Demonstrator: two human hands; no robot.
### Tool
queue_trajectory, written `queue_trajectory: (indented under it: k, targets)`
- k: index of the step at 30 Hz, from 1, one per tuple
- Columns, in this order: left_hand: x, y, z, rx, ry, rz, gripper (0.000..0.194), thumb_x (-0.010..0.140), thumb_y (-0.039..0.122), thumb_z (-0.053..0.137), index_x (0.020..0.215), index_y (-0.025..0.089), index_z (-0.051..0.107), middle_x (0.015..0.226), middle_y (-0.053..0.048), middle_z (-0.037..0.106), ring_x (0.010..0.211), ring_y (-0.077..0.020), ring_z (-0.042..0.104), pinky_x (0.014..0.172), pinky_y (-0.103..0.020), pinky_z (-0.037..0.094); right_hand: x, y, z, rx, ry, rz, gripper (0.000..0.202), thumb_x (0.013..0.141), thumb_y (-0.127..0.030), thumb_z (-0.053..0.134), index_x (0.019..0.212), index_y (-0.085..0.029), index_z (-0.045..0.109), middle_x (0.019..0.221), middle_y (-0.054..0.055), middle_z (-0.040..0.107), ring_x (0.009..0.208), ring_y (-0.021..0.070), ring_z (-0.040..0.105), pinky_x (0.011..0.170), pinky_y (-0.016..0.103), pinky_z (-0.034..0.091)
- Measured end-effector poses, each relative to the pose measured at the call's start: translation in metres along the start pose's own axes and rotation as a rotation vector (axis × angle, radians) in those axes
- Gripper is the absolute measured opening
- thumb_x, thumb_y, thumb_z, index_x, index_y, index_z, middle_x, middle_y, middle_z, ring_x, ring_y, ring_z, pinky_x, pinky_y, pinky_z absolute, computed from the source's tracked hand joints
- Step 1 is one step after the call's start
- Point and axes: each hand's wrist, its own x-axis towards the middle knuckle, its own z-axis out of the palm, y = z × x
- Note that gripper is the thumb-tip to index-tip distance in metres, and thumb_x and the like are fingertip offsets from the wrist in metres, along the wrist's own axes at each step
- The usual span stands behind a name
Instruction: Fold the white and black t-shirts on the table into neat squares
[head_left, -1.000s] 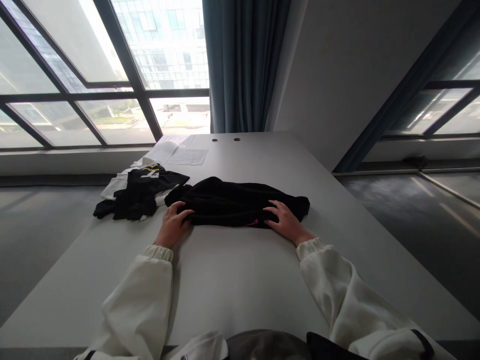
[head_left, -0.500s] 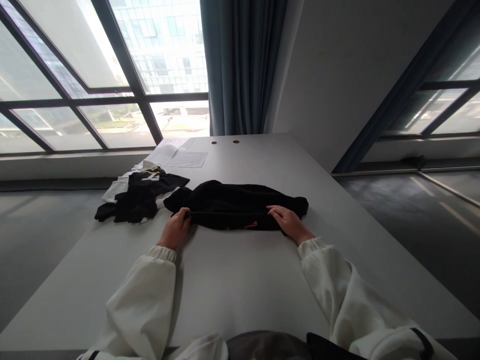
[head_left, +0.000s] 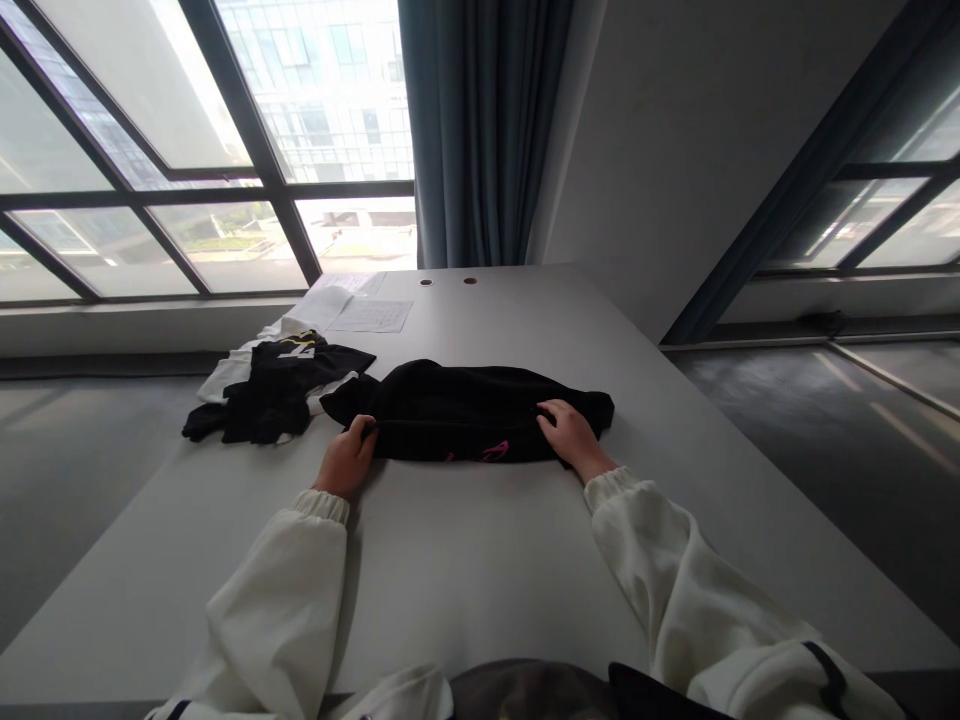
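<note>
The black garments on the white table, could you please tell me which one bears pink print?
The black cloth garment touched by the left hand and right hand; the other black garment, farther left, is printed yellow and white instead.

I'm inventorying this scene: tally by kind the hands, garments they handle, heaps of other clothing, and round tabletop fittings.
Hands (left hand, right hand): 2
Black garment: 1
Clothing heap: 1
Round fittings: 2
Total: 6

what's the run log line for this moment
left hand: holds black garment, left part | right hand: touches its right part | heaped clothes: left of garment | papers: beyond clothes
</note>
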Motion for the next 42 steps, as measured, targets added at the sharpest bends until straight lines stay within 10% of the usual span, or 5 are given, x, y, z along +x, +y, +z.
queue_trajectory:
  k: [12,35,42]
  targets:
    - [0.001,0.002,0.002,-0.026,0.006,-0.041,0.034,0.100,0.046,0.044,0.118,0.024,0.063,0.074,-0.004,0.069,0.069,-0.0265,0.067,0.065,-0.031,0.041,0.022,-0.035,-0.001,-0.302,-0.097,0.193,0.014,0.099,-0.030,0.066,0.106,-0.024,0.077,0.112,0.007,0.072,0.104,0.0242,0.068,0.082,0.033,0.049]
    - [0.001,0.001,0.006,-0.035,0.003,-0.074,0.030,0.101,0.043,0.047,0.119,0.026,0.064,0.079,-0.003,0.072,0.071,-0.0255,0.069,0.066,-0.030,0.043,0.035,-0.038,0.010,-0.402,-0.136,0.301,0.025,0.104,-0.026,0.052,0.108,-0.016,0.075,0.119,0.015,0.071,0.108,0.0299,0.070,0.091,0.041,0.051]
    - [0.001,0.004,0.004,-0.043,-0.001,-0.084,0.030,0.100,0.042,0.047,0.119,0.025,0.065,0.080,-0.004,0.073,0.074,-0.0265,0.070,0.068,-0.031,0.044,0.033,-0.016,0.004,-0.062,0.081,0.320,0.022,0.100,-0.027,0.052,0.096,-0.018,0.071,0.103,0.014,0.078,0.099,0.0265,0.072,0.091,0.037,0.054]
